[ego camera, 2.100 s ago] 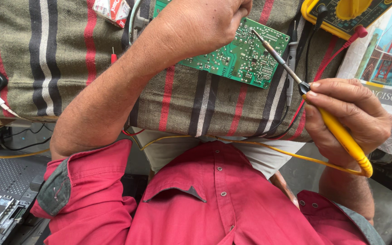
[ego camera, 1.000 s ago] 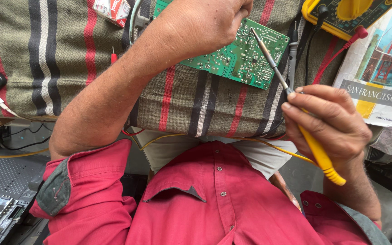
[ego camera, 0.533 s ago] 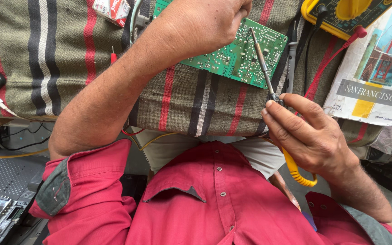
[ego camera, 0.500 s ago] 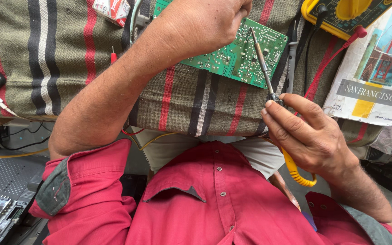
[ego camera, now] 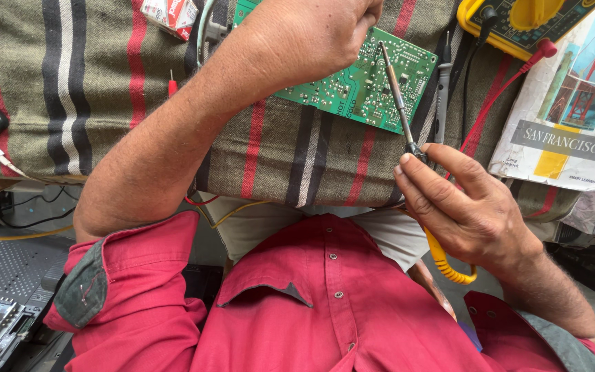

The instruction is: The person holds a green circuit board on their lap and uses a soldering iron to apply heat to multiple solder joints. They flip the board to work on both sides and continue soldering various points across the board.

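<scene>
the left hand (ego camera: 311, 31) is partly cut off by the top edge; its fingers curl down onto the one green circuit board (ego camera: 373, 86), but whether they pinch the board's edge or only press on it cannot be told. the arm hides the board's left part, and the top edge clips its upper corner. the board lies solder side up on the striped cloth (ego camera: 70, 89) that covers the worktop.

the right hand (ego camera: 463, 207) is pressed together around one soldering iron (ego camera: 397, 96), thumb and fingers pinching it just below the metal shaft. the palm hides most of the yellow handle; only a curved end shows under the hand. the tip rests on the board's upper middle; the exact joint is too small to make out.

one yellow multimeter (ego camera: 518, 21) is cut off at the top right, with one red lead (ego camera: 497, 96) running down from it. one black probe (ego camera: 442, 89) lies just beside the board. one printed booklet (ego camera: 573, 131) with a bridge picture lies at the right. one small red and white box (ego camera: 166, 12) is clipped at the top.
</scene>
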